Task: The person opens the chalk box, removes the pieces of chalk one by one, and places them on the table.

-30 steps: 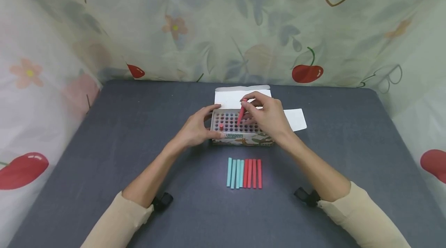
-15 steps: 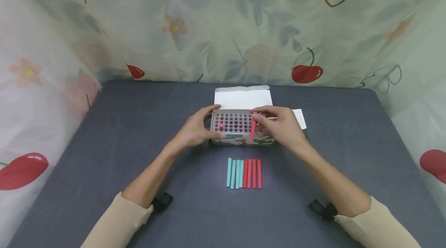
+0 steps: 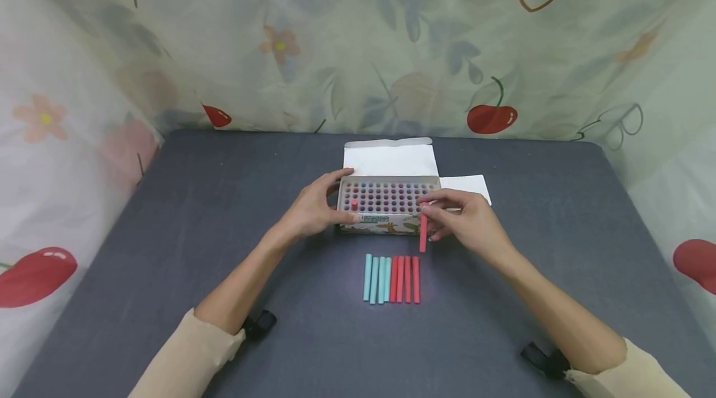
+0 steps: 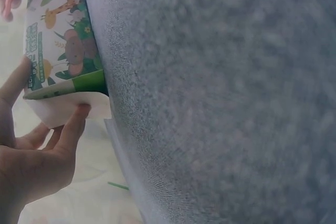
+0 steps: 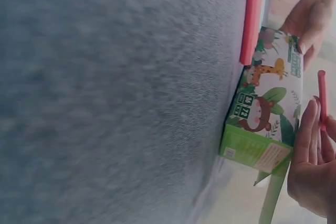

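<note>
A cartoon-printed chalk box [image 3: 387, 224] stands with its lid folded back, showing rows of holes in its top. My left hand [image 3: 311, 206] grips the box's left end, thumb on the front edge; in the left wrist view, fingertips press the white end flap [image 4: 73, 107]. Between thumb and fingers my right hand [image 3: 472, 224] pinches a red chalk stick [image 3: 423, 233], held upright before the box's front right corner. One red chalk stick [image 3: 355, 204] pokes out of a hole near the left. In front lie several turquoise chalk sticks [image 3: 374, 280] beside several red chalk sticks [image 3: 400, 280], side by side.
The white lid [image 3: 391, 158] lies back behind the box, and a white side flap [image 3: 467, 185] sticks out at the right. Dark grey cloth covers the table [image 3: 224, 230]. A patterned curtain [image 3: 358, 43] hangs behind and at both sides.
My right hand has moved the red chalk stick from over the holes to the right and toward me, past the box's front edge. My left hand has stayed on the box.
</note>
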Available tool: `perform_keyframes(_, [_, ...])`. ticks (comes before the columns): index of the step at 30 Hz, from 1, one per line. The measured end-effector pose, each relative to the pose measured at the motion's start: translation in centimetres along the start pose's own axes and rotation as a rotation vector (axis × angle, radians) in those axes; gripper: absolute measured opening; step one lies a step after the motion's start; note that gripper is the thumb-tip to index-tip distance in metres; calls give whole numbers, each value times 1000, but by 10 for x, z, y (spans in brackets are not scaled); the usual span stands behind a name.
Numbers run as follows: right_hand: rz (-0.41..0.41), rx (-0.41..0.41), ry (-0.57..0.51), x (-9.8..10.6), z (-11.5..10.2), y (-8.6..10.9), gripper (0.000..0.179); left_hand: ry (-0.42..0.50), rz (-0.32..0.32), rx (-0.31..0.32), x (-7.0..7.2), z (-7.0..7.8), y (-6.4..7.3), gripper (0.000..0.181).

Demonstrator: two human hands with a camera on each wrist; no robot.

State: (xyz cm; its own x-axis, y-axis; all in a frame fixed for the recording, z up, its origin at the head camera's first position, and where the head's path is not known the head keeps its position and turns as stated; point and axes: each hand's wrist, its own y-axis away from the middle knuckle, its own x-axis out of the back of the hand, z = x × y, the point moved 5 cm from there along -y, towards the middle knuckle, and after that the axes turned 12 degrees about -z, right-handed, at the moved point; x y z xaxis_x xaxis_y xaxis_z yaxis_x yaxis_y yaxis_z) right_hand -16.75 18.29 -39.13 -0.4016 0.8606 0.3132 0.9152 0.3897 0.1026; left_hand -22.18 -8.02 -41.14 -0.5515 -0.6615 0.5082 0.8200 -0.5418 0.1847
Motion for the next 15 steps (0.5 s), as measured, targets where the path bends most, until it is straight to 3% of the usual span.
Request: perform_keyframes(15, [-103, -112, -73, -11, 35, 21, 37, -32, 1, 8, 0, -1, -2, 91])
